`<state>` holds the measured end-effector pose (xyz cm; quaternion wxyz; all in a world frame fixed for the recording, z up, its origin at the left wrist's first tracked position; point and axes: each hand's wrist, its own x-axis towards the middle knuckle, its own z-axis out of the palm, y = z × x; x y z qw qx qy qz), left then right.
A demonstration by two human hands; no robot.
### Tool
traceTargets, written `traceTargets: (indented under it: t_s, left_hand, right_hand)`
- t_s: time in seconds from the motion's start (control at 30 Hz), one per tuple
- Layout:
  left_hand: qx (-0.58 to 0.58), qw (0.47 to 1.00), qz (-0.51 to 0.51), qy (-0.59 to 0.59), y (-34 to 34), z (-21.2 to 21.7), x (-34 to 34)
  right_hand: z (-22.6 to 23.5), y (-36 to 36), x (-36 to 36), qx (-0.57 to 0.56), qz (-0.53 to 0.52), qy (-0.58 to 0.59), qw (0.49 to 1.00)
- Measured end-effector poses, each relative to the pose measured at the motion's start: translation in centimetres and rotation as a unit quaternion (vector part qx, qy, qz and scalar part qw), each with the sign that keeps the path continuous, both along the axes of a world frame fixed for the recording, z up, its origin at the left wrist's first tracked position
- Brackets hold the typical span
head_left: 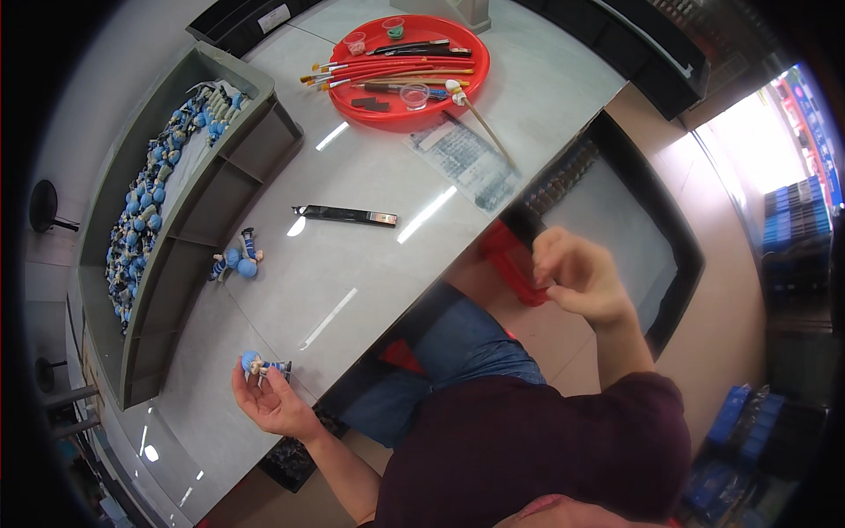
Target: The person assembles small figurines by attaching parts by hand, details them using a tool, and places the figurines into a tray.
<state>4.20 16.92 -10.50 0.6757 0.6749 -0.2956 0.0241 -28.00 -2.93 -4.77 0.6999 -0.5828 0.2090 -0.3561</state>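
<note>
My left hand [275,407] is closed on a small blue-haired figurine [253,363] with blue-and-white striped legs, held just above the table's near left part. Off the table's right edge, my right hand [583,275] is raised beside a black-rimmed tray [607,132]. Its fingers curl loosely with the thumb a little apart, and I see nothing between them. Two more blue-haired figurines [236,261] lie together on the table beside the grey bin [211,207]. A black-handled, knife-like tool [348,215] rests at mid-table.
Many blue-haired figurines [145,207] fill the grey bin. A round red tray [466,53] at the back holds brushes [396,66], small clear cups [414,95] and dark blocks. A stick [488,130] leans from its rim over a printed sheet [462,163]. A red stool [510,264] stands below.
</note>
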Motion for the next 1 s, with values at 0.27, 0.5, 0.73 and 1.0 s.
traceTargets:
  t_s: [0.27, 0.5, 0.73, 1.0]
  left_hand:
    - [0.018, 1.000, 0.012, -0.006, -0.4, 0.3, -0.1]
    - [0.015, 1.000, 0.009, -0.001, -0.3, 0.1, -0.1]
    - [0.011, 1.000, 0.006, 0.000, -0.3, 0.0, 0.1]
    - [0.012, 1.000, 0.008, -0.006, -0.4, 0.2, 0.0]
  right_hand:
    - [-21.7, 1.4, -0.8, 0.126, -0.092, 0.289, 0.945]
    - [-32.5, 0.8, -1.7, 0.103, -0.083, 0.386, 0.913]
    - [-35.0, 0.9, -1.8, 0.071, -0.069, 0.475, 0.874]
    - [-35.6, 0.7, -2.0, 0.179, -0.021, 0.537, 0.824]
